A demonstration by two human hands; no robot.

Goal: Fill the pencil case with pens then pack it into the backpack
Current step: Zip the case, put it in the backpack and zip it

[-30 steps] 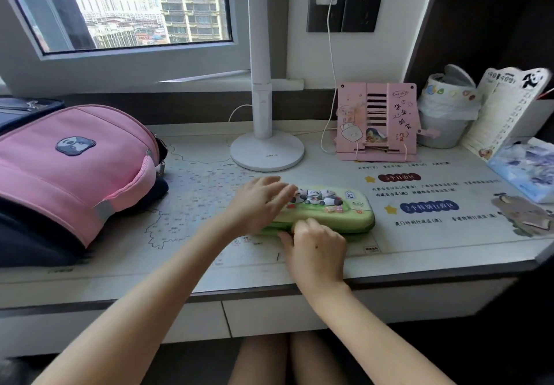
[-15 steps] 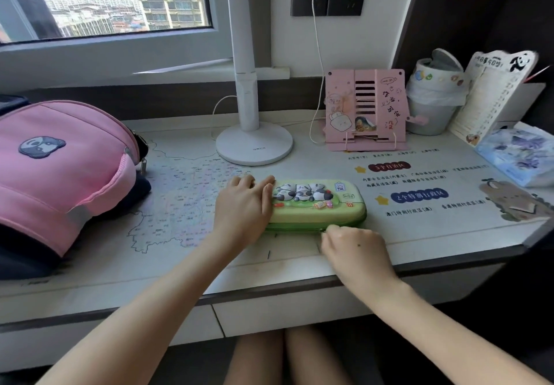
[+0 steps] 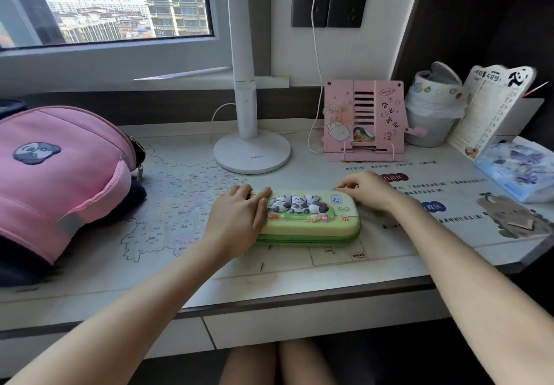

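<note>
A green pencil case [image 3: 311, 219] with panda figures on its lid lies flat and closed on the desk mat, in the middle. My left hand [image 3: 236, 219] lies over its left end, fingers spread along the lid and holding it down. My right hand [image 3: 368, 189] is at the case's far right corner, fingers pinched together on the zip line; the pull itself is hidden under them. The pink backpack [image 3: 60, 174] with a panda patch lies on its side at the left of the desk. I see no loose pens.
A white lamp base [image 3: 251, 153] stands behind the case. A pink book stand [image 3: 364, 120], a small lined bin [image 3: 431, 114], a leaning panda chart [image 3: 491, 105] and a tissue pack [image 3: 518, 168] fill the back right. The desk's front edge [image 3: 299, 294] is near.
My right hand has travelled from the case's front edge round its right end to the far right corner. My left hand slid from the lid's middle to the left end.
</note>
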